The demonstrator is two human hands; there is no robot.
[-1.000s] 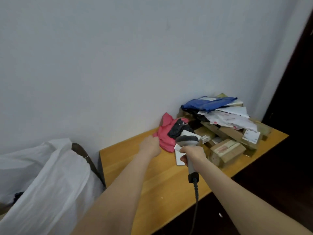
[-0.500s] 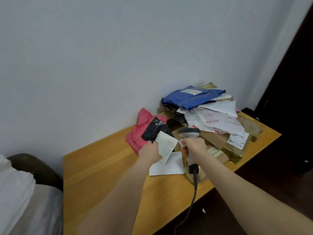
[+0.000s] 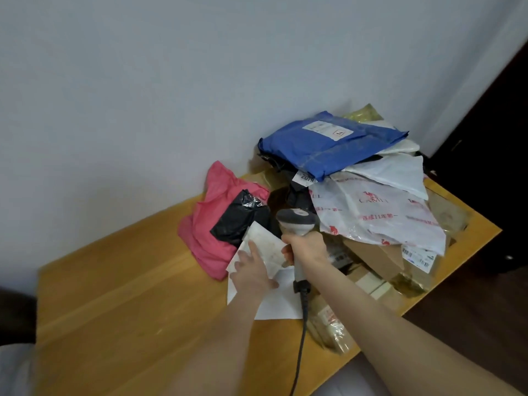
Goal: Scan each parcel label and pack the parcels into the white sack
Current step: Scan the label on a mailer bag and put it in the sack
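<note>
Scanner (image 3: 295,221) is in the right hand (image 3: 307,248), fingers wrapped tight round the handle, head right next to a small white parcel (image 3: 264,242). Left hand (image 3: 253,274) grips that parcel, tilted up over a flat white mailer (image 3: 281,305) lying on the wooden table (image 3: 128,295). Pile behind: pink bag (image 3: 208,232), blue mailer (image 3: 328,147), cardboard box (image 3: 380,260).

Bare left hand (image 3: 253,271), right hand (image 3: 307,248)
</note>
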